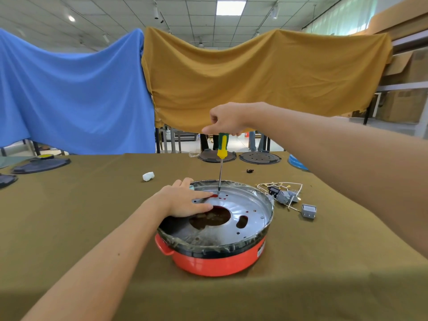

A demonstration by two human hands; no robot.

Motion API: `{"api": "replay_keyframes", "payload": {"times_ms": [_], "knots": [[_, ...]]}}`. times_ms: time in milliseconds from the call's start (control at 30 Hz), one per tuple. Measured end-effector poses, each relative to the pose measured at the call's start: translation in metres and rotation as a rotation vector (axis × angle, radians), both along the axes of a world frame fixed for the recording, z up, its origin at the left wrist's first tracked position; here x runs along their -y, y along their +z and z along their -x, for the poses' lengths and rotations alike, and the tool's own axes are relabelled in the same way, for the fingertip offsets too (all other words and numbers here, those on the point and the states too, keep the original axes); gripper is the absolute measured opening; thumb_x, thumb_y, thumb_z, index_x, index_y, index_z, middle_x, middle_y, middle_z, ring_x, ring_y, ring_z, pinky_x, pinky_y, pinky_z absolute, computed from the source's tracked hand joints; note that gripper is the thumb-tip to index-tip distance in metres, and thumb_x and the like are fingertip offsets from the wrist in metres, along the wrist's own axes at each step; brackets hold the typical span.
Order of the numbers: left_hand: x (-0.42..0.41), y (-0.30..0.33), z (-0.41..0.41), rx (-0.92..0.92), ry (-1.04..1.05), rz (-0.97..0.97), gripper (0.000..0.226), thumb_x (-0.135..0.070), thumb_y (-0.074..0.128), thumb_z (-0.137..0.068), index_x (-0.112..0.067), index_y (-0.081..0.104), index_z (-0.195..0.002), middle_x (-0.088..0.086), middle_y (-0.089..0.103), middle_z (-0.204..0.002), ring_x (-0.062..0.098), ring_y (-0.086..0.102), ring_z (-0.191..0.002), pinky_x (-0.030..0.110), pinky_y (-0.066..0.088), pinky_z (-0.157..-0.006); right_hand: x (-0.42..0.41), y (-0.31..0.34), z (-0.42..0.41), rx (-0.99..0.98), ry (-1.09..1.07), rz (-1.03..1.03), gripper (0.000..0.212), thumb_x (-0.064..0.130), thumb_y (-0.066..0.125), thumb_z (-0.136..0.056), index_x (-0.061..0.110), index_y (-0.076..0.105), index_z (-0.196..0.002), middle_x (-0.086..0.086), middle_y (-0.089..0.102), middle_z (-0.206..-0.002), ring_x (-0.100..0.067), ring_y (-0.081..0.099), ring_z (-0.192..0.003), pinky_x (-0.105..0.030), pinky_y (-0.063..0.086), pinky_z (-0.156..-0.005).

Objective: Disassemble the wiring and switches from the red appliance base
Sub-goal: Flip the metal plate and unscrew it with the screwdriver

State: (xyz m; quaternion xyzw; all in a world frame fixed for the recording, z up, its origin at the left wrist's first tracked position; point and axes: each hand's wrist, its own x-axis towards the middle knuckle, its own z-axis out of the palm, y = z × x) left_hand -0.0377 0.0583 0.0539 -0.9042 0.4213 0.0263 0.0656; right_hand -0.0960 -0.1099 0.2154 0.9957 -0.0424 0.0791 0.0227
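Note:
The red appliance base (217, 262) stands on the table in front of me, its silver metal plate (245, 205) facing up with several holes. My left hand (185, 200) rests flat on the plate's left side, fingers straight. Above it, my right hand (224, 121) grips the top of a green-and-yellow screwdriver (222, 145). The screwdriver stands upright with its tip in the plate near the far rim. A bundle of white wiring with grey switches (284, 195) lies on the cloth to the right of the base.
The table has an olive cloth (92, 205). A white wad (148, 176) and a small black part (250, 170) lie behind the base. Dark round covers (259, 157) sit along the far edge and at the far left (41, 164). Blue and mustard sheets hang behind.

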Motion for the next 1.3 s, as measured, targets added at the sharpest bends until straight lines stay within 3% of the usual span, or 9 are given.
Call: {"api": "replay_keyframes", "payload": {"times_ms": [67, 167, 367, 600, 767, 933, 1133, 1200, 1300], "knots": [[0.0, 0.0, -0.001, -0.001, -0.002, -0.002, 0.057, -0.077, 0.024, -0.09, -0.062, 0.018, -0.146, 0.009, 0.006, -0.163, 0.035, 0.015, -0.147, 0.053, 0.027, -0.113, 0.002, -0.001, -0.002, 0.021, 0.023, 0.004, 0.028, 0.038, 0.055, -0.1, 0.013, 0.05, -0.111, -0.008, 0.06, -0.104, -0.023, 0.061, -0.087, -0.029, 0.047, -0.068], [0.001, 0.0, -0.002, -0.003, -0.005, -0.001, 0.057, -0.077, 0.024, -0.09, -0.063, 0.017, -0.145, 0.008, 0.006, -0.163, 0.035, 0.015, -0.147, 0.053, 0.026, -0.112, 0.002, 0.004, 0.001, -0.01, 0.068, -0.215, 0.026, 0.01, 0.062, -0.09, 0.014, 0.05, -0.113, -0.004, 0.054, -0.098, -0.016, 0.054, -0.077, -0.019, 0.044, -0.053], [0.0, -0.002, -0.003, 0.004, 0.0, 0.004, 0.057, -0.077, 0.024, -0.09, -0.063, 0.018, -0.145, 0.008, 0.006, -0.163, 0.034, 0.016, -0.147, 0.052, 0.026, -0.112, 0.004, 0.001, 0.002, -0.011, -0.001, -0.107, 0.033, 0.043, 0.061, -0.095, 0.015, 0.049, -0.107, -0.009, 0.063, -0.096, -0.021, 0.064, -0.078, -0.027, 0.053, -0.06], [0.0, -0.002, -0.004, 0.005, -0.004, 0.005, 0.058, -0.078, 0.024, -0.089, -0.063, 0.018, -0.145, 0.007, 0.007, -0.163, 0.034, 0.017, -0.146, 0.052, 0.026, -0.112, 0.003, 0.006, 0.008, -0.027, 0.069, -0.292, 0.03, 0.002, 0.067, -0.084, 0.016, 0.053, -0.107, -0.005, 0.052, -0.103, -0.02, 0.06, -0.081, -0.022, 0.051, -0.057], [0.0, -0.003, -0.004, 0.015, -0.009, 0.011, 0.057, -0.078, 0.024, -0.089, -0.064, 0.018, -0.144, 0.008, 0.008, -0.162, 0.034, 0.017, -0.146, 0.052, 0.026, -0.112, 0.007, 0.002, 0.006, -0.001, 0.04, -0.145, 0.031, 0.042, 0.063, -0.095, 0.014, 0.053, -0.105, -0.006, 0.063, -0.096, -0.02, 0.068, -0.08, -0.025, 0.053, -0.062], [0.0, -0.003, -0.004, 0.013, -0.006, 0.009, 0.057, -0.078, 0.024, -0.09, -0.064, 0.018, -0.144, 0.006, 0.008, -0.162, 0.033, 0.018, -0.146, 0.051, 0.028, -0.112, 0.009, 0.003, 0.009, 0.013, 0.097, -0.273, 0.028, 0.003, 0.068, -0.085, 0.012, 0.055, -0.108, -0.006, 0.056, -0.098, -0.022, 0.062, -0.081, -0.029, 0.055, -0.068], [0.0, -0.002, -0.004, 0.021, -0.014, 0.0, 0.058, -0.078, 0.024, -0.09, -0.063, 0.018, -0.145, 0.008, 0.008, -0.162, 0.035, 0.019, -0.146, 0.052, 0.028, -0.112, 0.011, 0.0, 0.013, 0.015, 0.084, -0.167, 0.022, 0.034, 0.067, -0.094, 0.017, 0.055, -0.1, -0.006, 0.065, -0.101, -0.02, 0.07, -0.082, -0.025, 0.056, -0.061], [0.0, -0.002, -0.004, 0.017, -0.012, 0.003, 0.057, -0.078, 0.024, -0.09, -0.063, 0.017, -0.145, 0.008, 0.007, -0.163, 0.034, 0.018, -0.146, 0.052, 0.028, -0.113, 0.012, 0.0, 0.013, 0.041, 0.131, -0.214, 0.018, 0.018, 0.069, -0.092, 0.013, 0.056, -0.104, -0.009, 0.065, -0.105, -0.021, 0.07, -0.081, -0.029, 0.058, -0.064], [0.0, -0.002, -0.004, 0.007, -0.009, 0.01, 0.057, -0.078, 0.025, -0.089, -0.064, 0.017, -0.144, 0.007, 0.006, -0.163, 0.034, 0.015, -0.147, 0.051, 0.027, -0.112, 0.014, 0.002, 0.02, 0.035, 0.187, -0.378, 0.034, -0.005, 0.069, -0.083, 0.004, 0.056, -0.113, -0.016, 0.065, -0.11, -0.018, 0.064, -0.08, -0.016, 0.05, -0.053]]}}
